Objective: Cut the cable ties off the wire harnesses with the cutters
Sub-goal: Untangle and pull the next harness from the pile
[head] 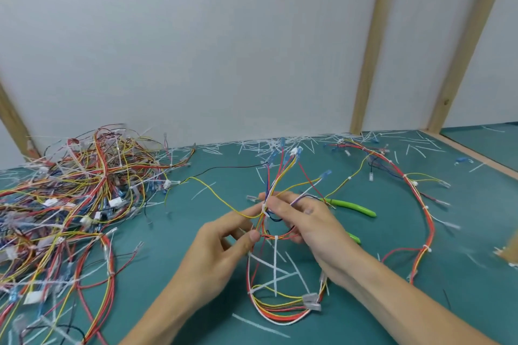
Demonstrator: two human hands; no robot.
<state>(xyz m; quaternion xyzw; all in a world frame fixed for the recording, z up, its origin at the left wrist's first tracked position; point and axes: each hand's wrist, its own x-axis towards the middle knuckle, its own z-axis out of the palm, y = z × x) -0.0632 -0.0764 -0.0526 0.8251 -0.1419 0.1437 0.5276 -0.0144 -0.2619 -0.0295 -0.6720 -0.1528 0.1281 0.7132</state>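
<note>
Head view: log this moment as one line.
left hand: pinches multicoloured wire harness | right hand: holds same harness | green-handled cutters: on teal mat, untouched | white tie: uncut

A green mat is seen covering the table. On it are laid a big heap of wire harnesses at left, green-handled cutters, another harness at right, and scattered white tie pieces.

A workshop bench: green mat, heaped wire harnesses, cut ties, green-handled cutters.
</note>
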